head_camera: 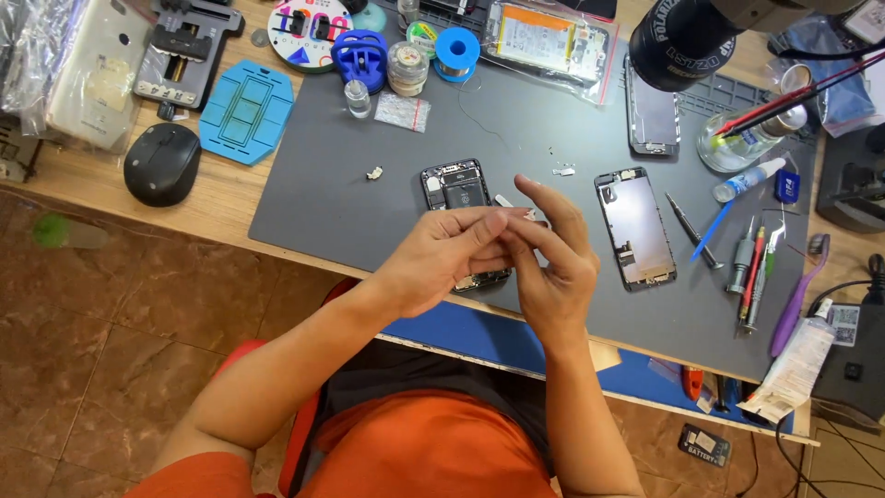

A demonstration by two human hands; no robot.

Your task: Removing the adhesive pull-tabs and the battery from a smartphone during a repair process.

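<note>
1. Both hands are raised together just above the near middle of the grey mat (pixel 323 198) that covers most of the desk (pixel 226 198). The left hand (pixel 441 254) and the right hand (pixel 550 263) meet at their fingertips, and between them sits a small pale part (pixel 533 218); it is too small to tell what it is, or which hand truly pinches it.

2. Directly beneath the hands lies the opened phone body (pixel 458 189), its insides showing. Its long axis runs from the far edge of the desk toward the near edge, and its near end is hidden under the left hand. The left hand is the nearer of the two to it.

3. To the right of the right hand, well apart from the body, lies the removed screen panel (pixel 636 229), face down and parallel to the phone body.

4. Further right, by the mat's right edge, screwdrivers (pixel 749 263) and a purple toothbrush (pixel 800 293) lie side by side.

5. Containers: a glass jar (pixel 737 140) near the far right corner holds red and black tools leaning out. Two small clear pots (pixel 407 67) stand near the far edge beside a blue spool (pixel 457 51); what they contain cannot be made out.

6. Off the mat, toward the left edge of the desk, sit a black mouse (pixel 162 162) and a blue moulded tray (pixel 247 109), its recesses bare.
</note>
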